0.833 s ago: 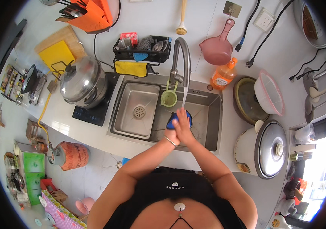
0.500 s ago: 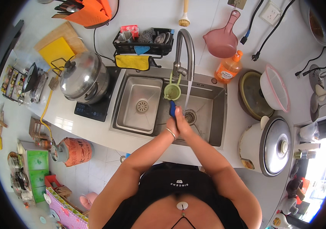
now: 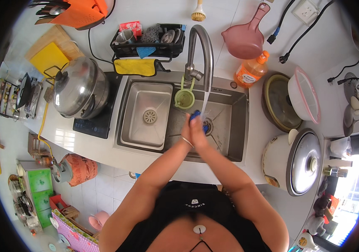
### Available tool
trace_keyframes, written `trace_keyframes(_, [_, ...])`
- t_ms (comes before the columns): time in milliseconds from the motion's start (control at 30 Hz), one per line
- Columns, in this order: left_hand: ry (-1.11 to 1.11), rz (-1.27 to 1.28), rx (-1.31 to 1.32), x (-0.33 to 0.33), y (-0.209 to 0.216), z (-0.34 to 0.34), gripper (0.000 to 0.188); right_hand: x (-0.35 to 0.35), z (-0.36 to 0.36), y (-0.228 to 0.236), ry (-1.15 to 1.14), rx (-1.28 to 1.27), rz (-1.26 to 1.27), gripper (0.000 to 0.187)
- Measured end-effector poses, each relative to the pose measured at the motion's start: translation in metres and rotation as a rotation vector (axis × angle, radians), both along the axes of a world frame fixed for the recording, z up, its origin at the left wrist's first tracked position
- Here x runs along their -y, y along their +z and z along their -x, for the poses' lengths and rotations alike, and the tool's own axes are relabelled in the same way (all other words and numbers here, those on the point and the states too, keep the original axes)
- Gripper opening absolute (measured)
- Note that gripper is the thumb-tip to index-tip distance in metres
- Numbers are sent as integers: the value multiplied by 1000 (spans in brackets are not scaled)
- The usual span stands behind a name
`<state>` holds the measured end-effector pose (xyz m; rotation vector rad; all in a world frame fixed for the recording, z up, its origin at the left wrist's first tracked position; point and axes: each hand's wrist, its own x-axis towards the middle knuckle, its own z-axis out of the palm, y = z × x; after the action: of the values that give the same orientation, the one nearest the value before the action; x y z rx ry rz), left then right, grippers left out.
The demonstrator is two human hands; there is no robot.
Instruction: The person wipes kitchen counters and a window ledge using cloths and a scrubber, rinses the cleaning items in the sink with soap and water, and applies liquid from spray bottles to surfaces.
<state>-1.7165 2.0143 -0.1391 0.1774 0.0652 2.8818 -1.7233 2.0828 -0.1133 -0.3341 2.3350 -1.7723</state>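
Observation:
Over the right basin of the steel sink [image 3: 238,138], my left hand [image 3: 187,131] and my right hand [image 3: 197,133] are pressed together around a small blue cloth [image 3: 195,114]. Bits of the cloth stick out above the fingers and at the right side; most of it is hidden in my hands. Water [image 3: 205,102] runs from the curved tap [image 3: 208,54] and comes down at the cloth and the right hand. A green strainer [image 3: 184,98] hangs below the tap, just beyond my hands.
A steel steamer pot [image 3: 80,90] stands on the cooktop at left. An orange soap bottle [image 3: 248,73], a pink-rimmed basin [image 3: 304,96] and a white lidded cooker [image 3: 281,161] line the right. Behind the sink is a black rack [image 3: 145,50] with a yellow cloth [image 3: 135,67].
My hands have moved slightly and the blue cloth now shows on both sides of the fingers, closer under the stream. The whole view has shifted a little.

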Motion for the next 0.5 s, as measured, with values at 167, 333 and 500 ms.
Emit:
trace_keyframes(167, [87, 606, 727, -43, 32, -10, 31, -33, 42, -9, -201, 908, 327, 66])
trace_keyframes(333, [175, 89, 681, -26, 14, 7, 26, -10, 11, 9, 71, -43, -454, 59])
trace_keyframes(500, [66, 394, 724, -30, 42, -5, 33, -42, 60, -38, 6, 332, 126, 61])
